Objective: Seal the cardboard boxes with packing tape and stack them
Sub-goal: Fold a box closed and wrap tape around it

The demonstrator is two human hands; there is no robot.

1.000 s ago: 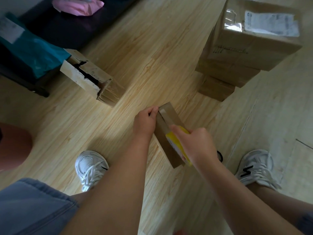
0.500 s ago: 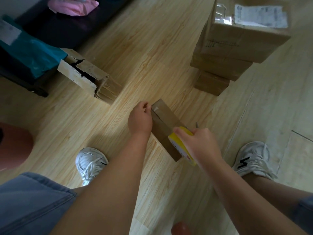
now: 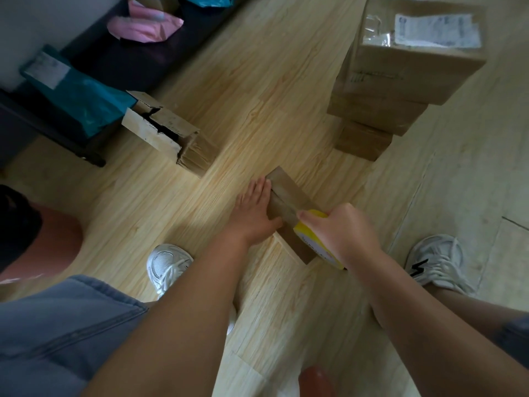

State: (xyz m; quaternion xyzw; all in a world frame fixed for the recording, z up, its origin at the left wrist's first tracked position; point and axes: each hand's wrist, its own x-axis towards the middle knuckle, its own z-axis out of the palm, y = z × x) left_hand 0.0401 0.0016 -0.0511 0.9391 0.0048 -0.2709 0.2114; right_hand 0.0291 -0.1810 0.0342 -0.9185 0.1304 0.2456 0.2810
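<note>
On the wooden floor (image 3: 257,90), mid-frame, between the person's two white sneakers (image 3: 167,265): a small cardboard box (image 3: 289,193), long axis running 11 to 5 o'clock.

Left hand (image 3: 254,213): grip wide, fingers straight, palm flat against the box's 9 o'clock side. Fingertips reach the far corner.

Right hand (image 3: 347,234): grip wrapped round a yellow tape roll (image 3: 312,242), which sits on the near end of the box at 5 o'clock. Forefinger lies along the roll's top edge. The tape strip itself is not clear enough to trace.

Surroundings:
- 1 o'clock, well apart: stack of sealed boxes (image 3: 380,110), three high, top one bearing a shipping label (image 3: 435,30).
- 10 o'clock, apart: unsealed box (image 3: 171,136), flaps ajar, lying beside a dark bench (image 3: 120,64).
- On the bench: teal mailer bag (image 3: 83,98), pink mailer bag (image 3: 143,27).

Floor between the small box and the stack is bare.
</note>
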